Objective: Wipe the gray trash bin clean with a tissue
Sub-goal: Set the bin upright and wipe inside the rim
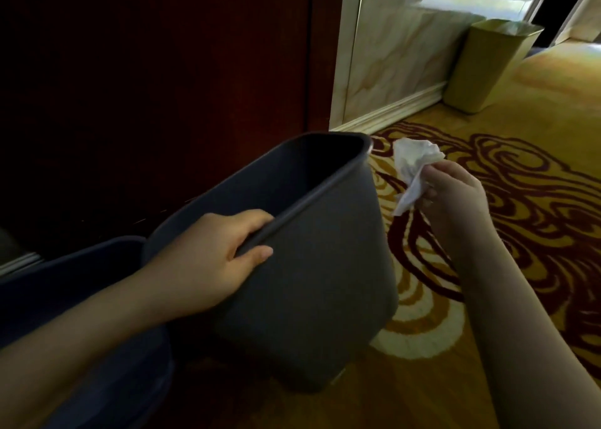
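The gray trash bin (325, 266) stands tilted at the centre of the head view, its open mouth facing up and to the left. My left hand (214, 253) grips the bin's near rim, fingers inside and thumb on the outer wall. My right hand (455, 201) is to the right of the bin, apart from it, and pinches a crumpled white tissue (411, 171). The tissue hangs in the air beside the bin's upper right corner without touching it.
A second dark bin (81, 285) lies at the lower left, partly under my left forearm. A gold-coloured bin (484, 67) stands against the marble wall at the upper right. A dark red wooden panel (162, 87) fills the left background. Patterned yellow-and-maroon carpet (520, 201) covers the floor.
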A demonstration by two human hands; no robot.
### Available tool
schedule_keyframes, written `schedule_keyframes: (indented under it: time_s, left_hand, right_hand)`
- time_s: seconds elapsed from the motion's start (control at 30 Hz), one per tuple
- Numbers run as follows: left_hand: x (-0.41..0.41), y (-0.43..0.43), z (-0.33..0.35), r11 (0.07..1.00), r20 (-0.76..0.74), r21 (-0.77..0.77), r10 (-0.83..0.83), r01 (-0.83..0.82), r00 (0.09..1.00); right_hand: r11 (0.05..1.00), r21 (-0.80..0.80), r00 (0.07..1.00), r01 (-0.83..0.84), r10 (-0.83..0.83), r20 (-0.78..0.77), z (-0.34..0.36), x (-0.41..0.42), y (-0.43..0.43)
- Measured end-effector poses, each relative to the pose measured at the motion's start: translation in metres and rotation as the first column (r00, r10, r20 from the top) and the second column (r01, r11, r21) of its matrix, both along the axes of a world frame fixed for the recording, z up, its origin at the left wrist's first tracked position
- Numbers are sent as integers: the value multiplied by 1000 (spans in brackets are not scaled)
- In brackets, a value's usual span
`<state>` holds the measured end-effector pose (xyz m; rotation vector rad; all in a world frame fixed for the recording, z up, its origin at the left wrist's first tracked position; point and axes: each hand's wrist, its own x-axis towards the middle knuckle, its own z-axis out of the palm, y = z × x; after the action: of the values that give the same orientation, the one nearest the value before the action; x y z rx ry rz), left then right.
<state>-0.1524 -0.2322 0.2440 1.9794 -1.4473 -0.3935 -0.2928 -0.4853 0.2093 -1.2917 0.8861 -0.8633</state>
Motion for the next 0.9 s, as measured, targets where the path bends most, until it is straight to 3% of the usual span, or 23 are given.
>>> schedule_keyframes:
  time_s: [0.17, 0.37, 0.5, 0.53, 0.6, 0.67, 0.73, 0.83, 0.9]
  left_hand:
    - [-1, -5, -8, 999, 398, 37, 5, -22, 918]
    - [15, -9, -21, 995, 581, 11, 75, -100, 810]
    - [32, -15, -35, 975, 603, 140, 54, -172, 796]
    - [36, -16, -37, 967, 596, 167, 58, -194, 801]
    - [42, -16, -40, 951, 568, 185, 101, -247, 817]
    - [46, -16, -42, 944, 536, 185, 136, -273, 833]
    - [49, -17, -42, 942, 479, 204, 140, -265, 866]
    - [58, -17, -33, 918, 258, 266, 227, -295, 939]
    - [69, -17, -21, 913, -16, 187, 371, -362, 928]
  right_hand:
    - [973, 157, 954, -166, 118, 277, 18, 13, 12]
    - [999, 6, 986, -40, 39, 164, 23, 34, 18]
    - [972, 214, 959, -100, 36, 282, 33, 44, 28]
    - [948, 258, 946, -188, 104, 308, 36, 47, 31]
    - [919, 171, 917, -356, 307, 256, 39, 55, 46]
    - [909, -6, 907, -418, 417, 56, 38, 70, 63]
    - [876, -202, 899, -437, 418, -131, 39, 91, 78]
    - [731, -379, 822, -567, 478, -309, 40, 121, 89]
    - [639, -437, 774, -633, 503, -385, 42, 137, 93]
